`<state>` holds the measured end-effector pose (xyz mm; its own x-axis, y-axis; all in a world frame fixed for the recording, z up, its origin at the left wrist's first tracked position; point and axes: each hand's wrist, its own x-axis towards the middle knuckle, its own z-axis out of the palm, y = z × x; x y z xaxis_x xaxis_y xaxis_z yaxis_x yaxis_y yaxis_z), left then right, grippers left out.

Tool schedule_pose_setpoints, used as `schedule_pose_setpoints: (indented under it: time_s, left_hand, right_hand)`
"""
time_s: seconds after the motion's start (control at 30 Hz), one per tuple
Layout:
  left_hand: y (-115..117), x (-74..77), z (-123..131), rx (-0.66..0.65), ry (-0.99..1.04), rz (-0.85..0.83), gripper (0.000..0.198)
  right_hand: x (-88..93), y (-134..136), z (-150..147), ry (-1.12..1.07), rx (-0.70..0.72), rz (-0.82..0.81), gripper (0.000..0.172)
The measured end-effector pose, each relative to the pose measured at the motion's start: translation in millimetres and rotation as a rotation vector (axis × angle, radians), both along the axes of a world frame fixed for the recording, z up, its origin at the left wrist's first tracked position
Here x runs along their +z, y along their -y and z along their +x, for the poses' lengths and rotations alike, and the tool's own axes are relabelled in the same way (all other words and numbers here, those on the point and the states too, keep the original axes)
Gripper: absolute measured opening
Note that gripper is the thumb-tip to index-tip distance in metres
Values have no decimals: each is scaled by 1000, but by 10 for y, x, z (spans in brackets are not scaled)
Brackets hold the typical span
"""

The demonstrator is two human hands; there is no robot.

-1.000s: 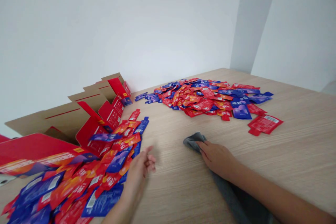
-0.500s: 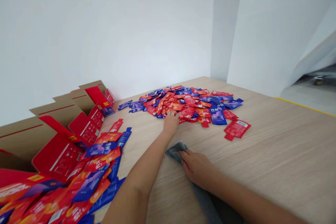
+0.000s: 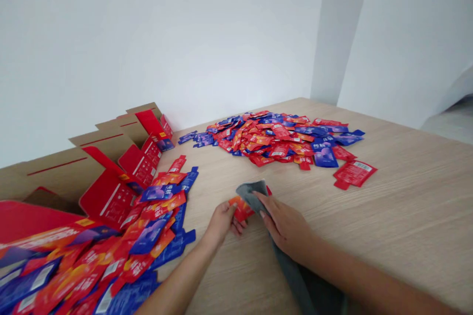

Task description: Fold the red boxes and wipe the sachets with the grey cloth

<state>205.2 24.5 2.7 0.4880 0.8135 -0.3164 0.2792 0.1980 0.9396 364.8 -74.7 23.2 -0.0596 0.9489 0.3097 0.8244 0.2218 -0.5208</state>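
A red-orange sachet (image 3: 242, 208) is pinched by one end in my left hand (image 3: 222, 221), low over the middle of the table. My right hand (image 3: 286, 224) grips a grey cloth (image 3: 253, 194), which lies over the sachet's other end and hides part of it. The cloth trails down below my right wrist towards the bottom of the view. Beyond both hands is a large heap of red and blue sachets (image 3: 273, 133).
Open red cardboard boxes (image 3: 107, 197) stand in a row at the left. A second pile of sachets (image 3: 144, 231) lies along their front. One red sachet (image 3: 355, 173) rests at the right edge of the heap. A white wall (image 3: 221, 34) rises behind the wooden table (image 3: 406, 206).
My left hand has come back from the heap with a red-orange sachet. The cloth in my right hand now meets that sachet. The view has shifted a little to the left.
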Motion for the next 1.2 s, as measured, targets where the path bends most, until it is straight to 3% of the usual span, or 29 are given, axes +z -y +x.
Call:
schedule_pose_setpoints:
  time_s: [0.07,0.17,0.3,0.37,0.43,0.53,0.6,0.67,0.83,0.97,1.03,1.1,1.2]
  left_hand:
    - [236,-22,-82,-29,67,-119,33]
    - [418,-35,-138,-17,100,-170,37]
    - [428,17,-268,25,81,-122,42]
    - [431,92,-382,34,-19,111,39]
    - [463,166,-503,-11,-169,545,33]
    - [537,192,-618,-212,-436,1233,25]
    - [575,140,-629,-333,-604,1488,27]
    - [596,70,-602,-394,-723,1587,24]
    - [621,20,-520,-584,-741,1490,18]
    - [616,121,-527,-553,-676,1331,22]
    - [551,200,-595,-411,-545,1202,24]
    - [424,290,-732,-181,-361,1005,28]
    - [183,421,-1026,313,-31,630,26]
  right_hand:
    - [14,62,-183,178,72,-93,50]
    - [14,93,-288,375,95,-221,52]
    - [-36,-24,2,463,-67,-308,48]
    - [-68,-109,213,415,-143,-330,44]
    - [-86,-173,369,273,-181,-294,42]
    - [-47,-175,421,48,-185,-91,41]
    - [24,-102,333,-16,-149,40,43]
    - [92,8,177,-1,-56,69,45]
    - [81,150,-133,257,190,-203,43]
    - [28,-28,58,398,28,-306,44]
    - [31,-122,227,448,-91,-342,44]
    - [38,-166,354,453,-139,-348,44]
    - [35,-155,414,434,-145,-330,45]
